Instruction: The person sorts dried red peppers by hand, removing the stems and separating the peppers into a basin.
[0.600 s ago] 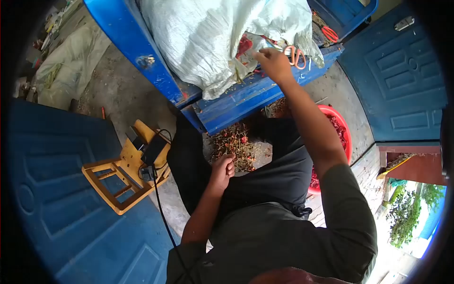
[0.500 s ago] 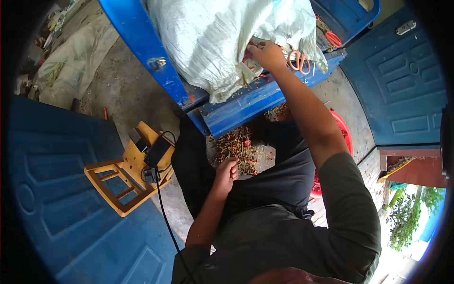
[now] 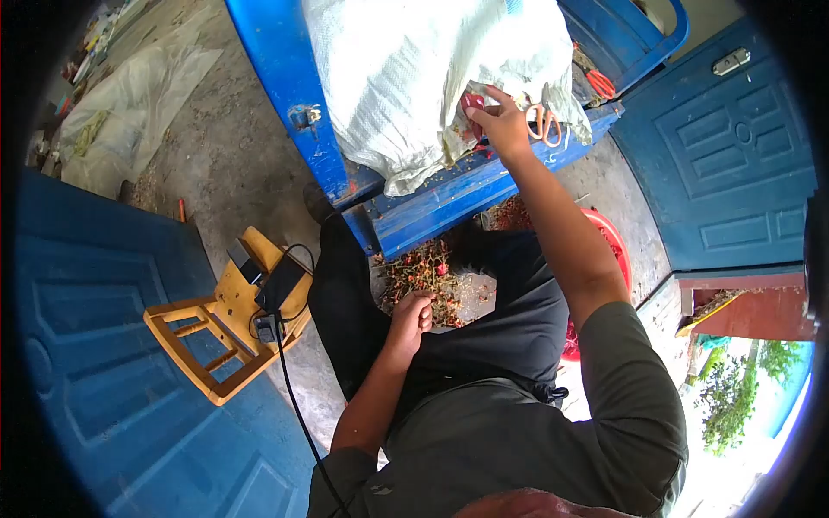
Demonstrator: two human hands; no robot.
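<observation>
Holds the right hand (image 3: 501,123) with grip partly spread at the mouth of the white sack (image 3: 389,86), thumb touching the red piece (image 3: 472,104), just beside orange-handled scissors (image 3: 543,126) on the blue bench (image 3: 449,205). Curls the left hand (image 3: 411,321) with fingers pressed together near stems (image 3: 419,274) on the floor; cannot tell whether holding anything.

From the right hand (image 3: 503,123), the white sack (image 3: 389,82) blocks nine to twelve o'clock, and pink-handled scissors (image 3: 544,126) crowd three. At seven the blue ledge (image 3: 458,205) lies between the hands — passable over its top. From the left hand (image 3: 412,321), room opens toward one o'clock — trousered legs (image 3: 350,289) obstruct ten and three.
</observation>
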